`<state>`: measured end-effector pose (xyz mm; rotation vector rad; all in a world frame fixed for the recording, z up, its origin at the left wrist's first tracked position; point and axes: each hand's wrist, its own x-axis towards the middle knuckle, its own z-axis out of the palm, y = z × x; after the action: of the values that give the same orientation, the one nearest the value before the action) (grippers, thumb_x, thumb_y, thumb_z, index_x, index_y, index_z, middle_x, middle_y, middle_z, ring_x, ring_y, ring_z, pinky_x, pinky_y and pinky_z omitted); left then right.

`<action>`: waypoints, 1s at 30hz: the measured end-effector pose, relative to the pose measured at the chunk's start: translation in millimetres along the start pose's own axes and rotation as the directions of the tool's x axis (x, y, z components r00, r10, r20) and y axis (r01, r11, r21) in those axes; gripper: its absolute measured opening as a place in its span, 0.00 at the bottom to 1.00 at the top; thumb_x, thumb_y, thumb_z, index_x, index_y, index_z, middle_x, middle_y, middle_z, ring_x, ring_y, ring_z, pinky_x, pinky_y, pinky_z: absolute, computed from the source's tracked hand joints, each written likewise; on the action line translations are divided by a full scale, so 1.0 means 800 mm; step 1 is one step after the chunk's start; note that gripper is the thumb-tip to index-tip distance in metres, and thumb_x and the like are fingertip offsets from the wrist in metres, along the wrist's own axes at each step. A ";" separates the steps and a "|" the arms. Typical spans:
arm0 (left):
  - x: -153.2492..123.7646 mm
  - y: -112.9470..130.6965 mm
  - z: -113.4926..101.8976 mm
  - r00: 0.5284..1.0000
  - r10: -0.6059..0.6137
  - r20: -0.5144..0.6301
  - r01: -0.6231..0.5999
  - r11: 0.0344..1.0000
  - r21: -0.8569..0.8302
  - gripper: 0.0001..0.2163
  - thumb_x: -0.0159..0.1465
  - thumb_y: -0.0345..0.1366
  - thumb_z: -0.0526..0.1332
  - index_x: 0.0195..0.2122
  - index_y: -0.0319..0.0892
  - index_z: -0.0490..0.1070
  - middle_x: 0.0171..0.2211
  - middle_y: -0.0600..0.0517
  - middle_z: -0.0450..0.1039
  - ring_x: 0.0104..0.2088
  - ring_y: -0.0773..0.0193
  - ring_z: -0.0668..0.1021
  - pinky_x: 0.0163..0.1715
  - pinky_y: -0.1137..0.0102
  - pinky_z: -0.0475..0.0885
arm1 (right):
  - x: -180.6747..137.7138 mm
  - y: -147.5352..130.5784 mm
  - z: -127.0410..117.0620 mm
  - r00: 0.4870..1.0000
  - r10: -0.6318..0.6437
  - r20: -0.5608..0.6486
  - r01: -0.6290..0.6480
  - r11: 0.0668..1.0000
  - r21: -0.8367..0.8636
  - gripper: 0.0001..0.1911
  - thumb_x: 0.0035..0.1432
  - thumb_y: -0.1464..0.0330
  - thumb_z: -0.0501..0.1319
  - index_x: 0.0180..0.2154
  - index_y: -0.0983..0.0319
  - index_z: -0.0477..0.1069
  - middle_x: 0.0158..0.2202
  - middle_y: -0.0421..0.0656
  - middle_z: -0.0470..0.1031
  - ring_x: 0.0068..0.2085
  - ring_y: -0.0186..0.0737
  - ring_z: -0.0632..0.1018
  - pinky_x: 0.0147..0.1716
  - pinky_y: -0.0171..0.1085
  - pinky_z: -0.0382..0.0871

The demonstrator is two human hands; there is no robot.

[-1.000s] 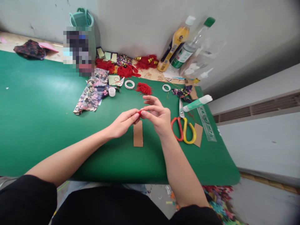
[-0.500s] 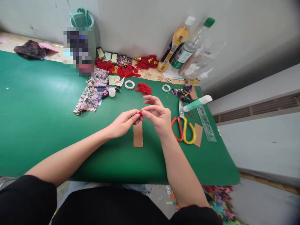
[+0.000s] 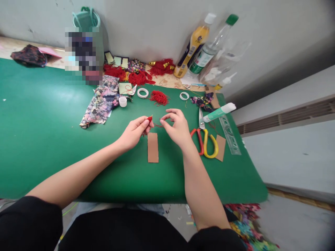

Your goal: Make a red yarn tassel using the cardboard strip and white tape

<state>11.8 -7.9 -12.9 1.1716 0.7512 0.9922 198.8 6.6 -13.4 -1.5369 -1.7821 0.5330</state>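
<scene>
Close work with two bare hands, seen from the wearer's head, above a green desk. In the left hand, over the middle of the desk, a small red thread bundle, with fingers clamped on it between thumb and forefinger. Long axis on a slant, from low at the left to high at the right; narrow yellowish tip pointing up, slightly right and away from the wearer. Most of the length hidden in the grip, with a few dull red strands showing below. From there to the right, nearly level, a thin red thread, ending near the fingertips of the right hand. There, thumb and forefinger close together, other fingers loosely curled; impossible to tell whether pinching the thread. Below and between the hands, flat on the desk, a brown cardboard strip, lengthwise toward the wearer. Beyond the hands, a red tassel pile between two white tape rolls. To the right, scissors with one red and one yellow handle, blades pointing away, beside a green-and-white tube and a clear ruler.
</scene>
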 end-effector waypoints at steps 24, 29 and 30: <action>0.000 0.004 0.001 0.998 0.011 -0.069 -0.012 1.000 -0.017 0.14 0.63 0.46 0.59 0.30 0.40 0.68 0.21 0.57 0.62 0.24 0.70 0.65 0.26 0.73 0.60 | -0.005 0.020 0.021 0.986 -0.051 0.158 0.090 0.964 -0.251 0.04 0.56 0.70 0.60 0.29 0.61 0.70 0.56 0.54 0.64 0.57 0.59 0.67 0.55 0.63 0.62; 0.001 0.005 0.000 0.998 0.002 -0.069 -0.006 0.999 -0.052 0.14 0.62 0.46 0.60 0.30 0.39 0.69 0.21 0.57 0.62 0.23 0.71 0.64 0.26 0.73 0.59 | 0.002 0.019 0.011 0.994 0.050 0.094 -0.049 0.999 -0.013 0.05 0.56 0.66 0.61 0.29 0.60 0.71 0.55 0.52 0.66 0.60 0.54 0.67 0.60 0.58 0.59; 0.001 0.005 0.000 0.998 0.002 -0.070 -0.006 0.998 -0.058 0.14 0.62 0.46 0.61 0.30 0.39 0.70 0.21 0.57 0.62 0.23 0.71 0.64 0.25 0.73 0.59 | 0.004 0.017 0.008 0.992 0.083 0.095 -0.088 0.995 0.052 0.06 0.55 0.64 0.62 0.29 0.60 0.72 0.56 0.52 0.66 0.60 0.53 0.68 0.60 0.57 0.60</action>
<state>10.9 -7.0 -9.4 1.0930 0.7707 1.0555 203.2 13.1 -26.8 -1.5784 -1.7607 0.7006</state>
